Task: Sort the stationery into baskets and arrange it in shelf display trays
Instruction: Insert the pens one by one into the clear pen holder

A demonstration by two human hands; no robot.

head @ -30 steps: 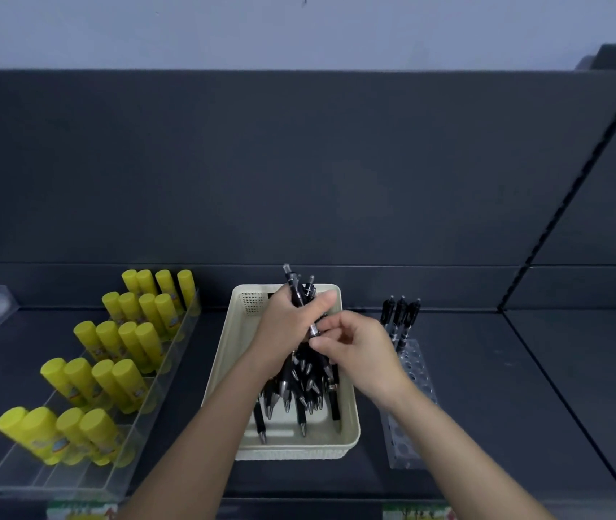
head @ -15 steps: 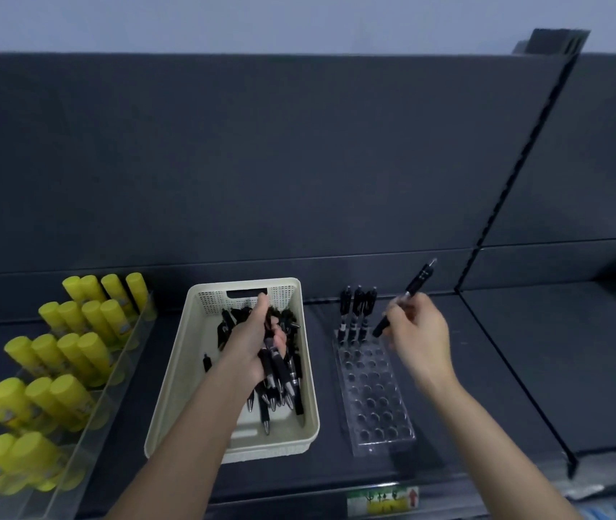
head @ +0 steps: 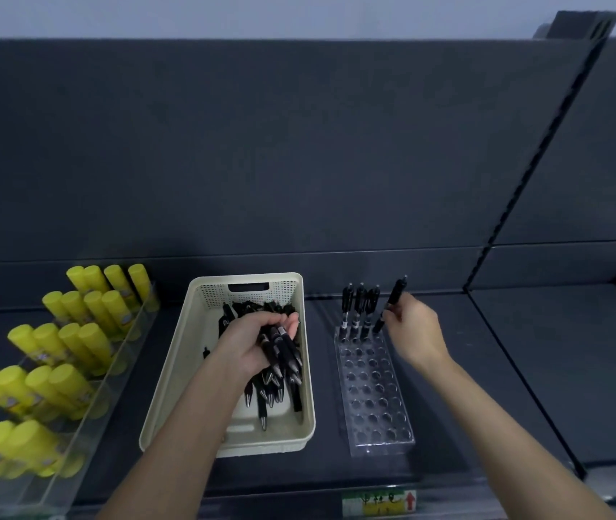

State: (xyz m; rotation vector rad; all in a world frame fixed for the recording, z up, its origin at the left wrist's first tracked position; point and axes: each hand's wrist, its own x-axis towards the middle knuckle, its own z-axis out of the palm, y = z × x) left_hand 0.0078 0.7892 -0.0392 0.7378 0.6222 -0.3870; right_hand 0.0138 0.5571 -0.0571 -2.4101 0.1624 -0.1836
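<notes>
Dark shelf [head: 486, 369]: left hand [head: 250, 343] grips bundled pens [head: 280, 356], partly hiding the basket [head: 182, 369]; right hand [head: 415, 332] pinches one pen [head: 395, 294].

The shelf-edge tag [head: 379, 503] bears a red upward arrow beside blurred dark characters; labels on the glue sticks [head: 90, 341] are unreadable.

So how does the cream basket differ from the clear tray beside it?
The cream basket is opaque; the clear tray is transparent, with rows of round holes. The basket is wider than the tray. In the basket pens lie heaped; in the tray three pens stand upright at the back. Both sit on the dark shelf.
</notes>
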